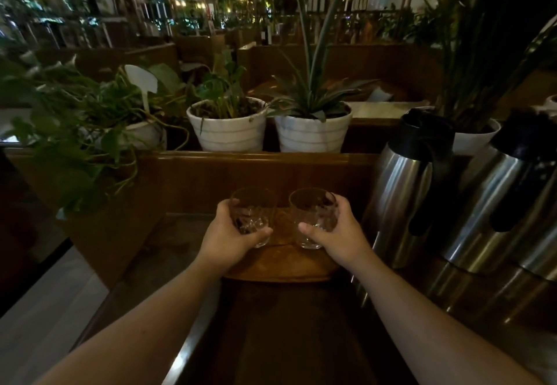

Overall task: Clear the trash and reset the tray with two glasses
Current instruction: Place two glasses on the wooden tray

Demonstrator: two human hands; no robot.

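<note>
Two clear cut-glass tumblers are side by side over a brown wooden tray (pixel 280 270) in the middle of the view. My left hand (pixel 229 240) is wrapped around the left glass (pixel 251 212), thumb across its lower front. The right glass (pixel 313 215) sits in my right hand (pixel 340 236), gripped from its right side. Both glasses look empty and lean slightly forward. I cannot tell whether their bases touch the tray. No trash is in view.
Two tall steel thermos jugs (pixel 401 185) (pixel 500 203) stand close on the right. Behind the tray rises a wooden ledge (pixel 256 158) carrying white plant pots (pixel 229 128) (pixel 313 131). A leafy plant (pixel 75 131) hangs over the left side.
</note>
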